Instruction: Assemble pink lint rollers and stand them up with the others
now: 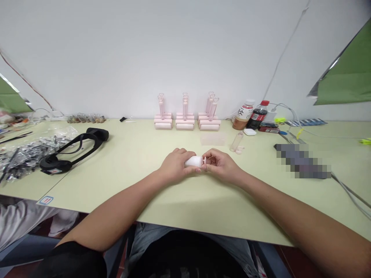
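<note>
one held roll (193, 161), two drink bottles (244, 116)

It looks like an assembly workshop: a long table (121, 189), bagged parts (34, 152) and identical pink rollers (184, 116).

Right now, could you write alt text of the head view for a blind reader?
The left hand holds a white roll over a pale green table; the right hand touches a small pale part at its end. Pink rollers stand by the wall.

Roll (193, 161) before the lint rollers (184, 126), headset (98, 134) left, bottles (242, 116) right.
</note>
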### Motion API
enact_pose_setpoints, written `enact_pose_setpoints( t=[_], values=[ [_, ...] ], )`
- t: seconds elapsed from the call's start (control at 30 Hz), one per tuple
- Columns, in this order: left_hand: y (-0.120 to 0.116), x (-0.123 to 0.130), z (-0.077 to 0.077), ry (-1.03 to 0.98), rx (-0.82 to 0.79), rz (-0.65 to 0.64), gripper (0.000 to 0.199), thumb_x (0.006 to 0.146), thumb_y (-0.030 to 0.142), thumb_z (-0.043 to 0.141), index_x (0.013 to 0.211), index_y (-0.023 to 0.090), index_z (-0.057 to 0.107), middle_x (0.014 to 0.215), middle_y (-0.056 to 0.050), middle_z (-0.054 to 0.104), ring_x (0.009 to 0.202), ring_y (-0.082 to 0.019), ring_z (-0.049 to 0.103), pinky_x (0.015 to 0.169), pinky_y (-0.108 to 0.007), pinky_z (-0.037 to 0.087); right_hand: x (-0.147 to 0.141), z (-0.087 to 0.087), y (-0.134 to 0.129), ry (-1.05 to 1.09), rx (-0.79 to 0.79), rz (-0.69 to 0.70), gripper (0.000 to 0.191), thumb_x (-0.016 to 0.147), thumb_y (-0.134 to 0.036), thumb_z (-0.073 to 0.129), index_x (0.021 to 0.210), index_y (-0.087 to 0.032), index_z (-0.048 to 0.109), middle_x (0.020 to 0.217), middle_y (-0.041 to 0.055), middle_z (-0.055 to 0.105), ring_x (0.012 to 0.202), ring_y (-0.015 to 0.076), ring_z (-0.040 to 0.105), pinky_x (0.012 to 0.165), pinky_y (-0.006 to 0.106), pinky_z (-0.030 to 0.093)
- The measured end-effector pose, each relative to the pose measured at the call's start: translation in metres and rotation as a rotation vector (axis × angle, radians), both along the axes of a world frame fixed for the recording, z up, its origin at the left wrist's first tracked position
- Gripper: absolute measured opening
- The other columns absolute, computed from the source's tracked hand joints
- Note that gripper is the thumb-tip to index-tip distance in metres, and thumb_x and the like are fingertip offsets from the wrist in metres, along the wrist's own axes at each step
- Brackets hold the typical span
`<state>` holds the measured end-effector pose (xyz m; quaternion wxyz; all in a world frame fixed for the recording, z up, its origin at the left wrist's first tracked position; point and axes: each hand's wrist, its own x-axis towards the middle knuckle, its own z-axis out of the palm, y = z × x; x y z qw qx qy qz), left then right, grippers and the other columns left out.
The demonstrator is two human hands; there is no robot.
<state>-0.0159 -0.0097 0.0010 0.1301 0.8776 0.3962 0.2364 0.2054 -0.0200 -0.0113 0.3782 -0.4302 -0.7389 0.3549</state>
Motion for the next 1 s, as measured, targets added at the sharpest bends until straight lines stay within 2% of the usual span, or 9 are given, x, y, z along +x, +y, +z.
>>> enact_pose_setpoints(
  t=[0.2, 0.8, 1.0],
  values=[
    [-0.0025, -0.0008, 0.0014, 0.014, -0.001, 0.025, 0.057, 0.083, 0.068, 0.050, 0.118, 0.025, 0.061, 0.100, -0.007, 0.062, 0.094, -0.025, 0.053, 0.081, -0.037, 0.044, 0.0006, 0.0013, 0.0000, 0.016, 0.036, -0.013, 0.025, 0.076, -0.040, 0.072, 0.090, -0.020, 0.065, 0.088, 0.0043, 0.061, 0.073, 0.0168, 0.059, 0.066, 0.031, 0.050],
    [-0.0039, 0.0023, 0.0040, 0.074, -0.013, 0.118, 0.062, 0.081, 0.073, 0.047, 0.118, 0.025, 0.062, 0.097, -0.007, 0.062, 0.091, -0.026, 0.055, 0.078, -0.036, 0.043, -0.0007, 0.0002, -0.0021, 0.000, 0.074, 0.017, 0.026, 0.082, -0.041, 0.066, 0.098, -0.021, 0.063, 0.091, 0.0049, 0.058, 0.078, 0.0191, 0.062, 0.070, 0.034, 0.053],
    [-0.0015, 0.0005, 0.0038, 0.064, -0.015, 0.101, 0.053, 0.084, 0.064, 0.052, 0.118, 0.024, 0.060, 0.100, -0.007, 0.062, 0.095, -0.026, 0.056, 0.078, -0.036, 0.044, -0.0011, 0.0048, -0.0015, -0.036, 0.155, -0.026, 0.026, 0.084, -0.040, 0.063, 0.102, -0.021, 0.064, 0.096, 0.0067, 0.061, 0.078, 0.0193, 0.064, 0.071, 0.034, 0.053]
  ],
)
